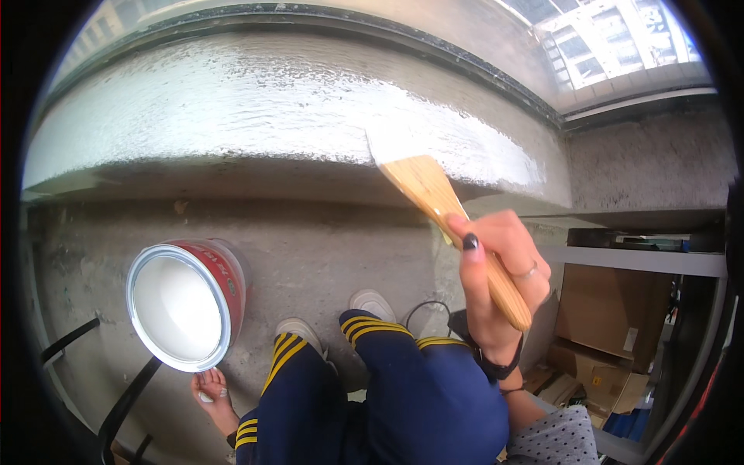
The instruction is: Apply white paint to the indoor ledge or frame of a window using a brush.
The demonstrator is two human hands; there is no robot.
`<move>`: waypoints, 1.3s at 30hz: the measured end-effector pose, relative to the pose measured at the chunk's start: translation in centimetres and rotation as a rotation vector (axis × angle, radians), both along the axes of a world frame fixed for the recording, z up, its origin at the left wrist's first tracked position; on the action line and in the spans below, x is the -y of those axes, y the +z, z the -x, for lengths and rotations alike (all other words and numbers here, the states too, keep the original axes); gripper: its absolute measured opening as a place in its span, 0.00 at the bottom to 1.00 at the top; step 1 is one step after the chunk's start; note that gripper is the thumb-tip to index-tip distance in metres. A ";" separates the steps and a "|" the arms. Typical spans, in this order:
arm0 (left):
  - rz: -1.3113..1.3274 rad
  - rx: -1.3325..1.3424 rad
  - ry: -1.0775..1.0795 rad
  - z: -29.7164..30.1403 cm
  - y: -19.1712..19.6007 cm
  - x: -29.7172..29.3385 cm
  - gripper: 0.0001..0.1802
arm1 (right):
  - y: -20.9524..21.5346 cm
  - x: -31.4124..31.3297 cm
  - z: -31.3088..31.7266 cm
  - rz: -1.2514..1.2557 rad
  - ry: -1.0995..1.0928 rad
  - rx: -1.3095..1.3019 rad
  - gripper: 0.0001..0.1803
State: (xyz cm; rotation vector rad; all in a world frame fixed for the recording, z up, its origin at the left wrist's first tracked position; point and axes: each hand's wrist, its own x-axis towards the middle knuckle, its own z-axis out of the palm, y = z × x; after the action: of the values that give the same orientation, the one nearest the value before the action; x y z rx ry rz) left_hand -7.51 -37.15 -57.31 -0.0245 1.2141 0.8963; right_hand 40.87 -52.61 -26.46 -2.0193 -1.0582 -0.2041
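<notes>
In my right hand (500, 267) is a wide flat paintbrush with a pale wooden handle (426, 182). Thumb and fingers close around that handle. White-coated bristles (374, 147) meet the front edge of a concrete ledge (535, 143), which carries a broad band of wet-looking white paint (232, 101). At lower left is a red paint bucket (232, 271) with a pale rim, filled with white paint (177, 302). Right below its rim, my left hand (211, 389) has its fingers curled up against the bucket, partly hidden by it. White marks show on that hand.
A dark window frame (333, 27) runs behind the ledge. At right, a grey metal shelf (643, 260) holds cardboard boxes (612, 310). Black bars (128, 399) stand beside the bucket. My shoes (372, 304) rest on the concrete floor near a thin black cable (426, 304).
</notes>
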 end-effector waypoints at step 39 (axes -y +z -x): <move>-0.030 -0.036 0.007 -0.3 0.6 0.2 0.13 | 4.4 -2.2 -4.5 -0.068 -0.139 0.002 0.16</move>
State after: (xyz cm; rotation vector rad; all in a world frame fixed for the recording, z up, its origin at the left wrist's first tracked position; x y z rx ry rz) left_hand -7.19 -37.39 -56.68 0.0117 1.2346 0.9248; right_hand 45.34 -50.39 -22.03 -2.0327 -0.9004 -0.3108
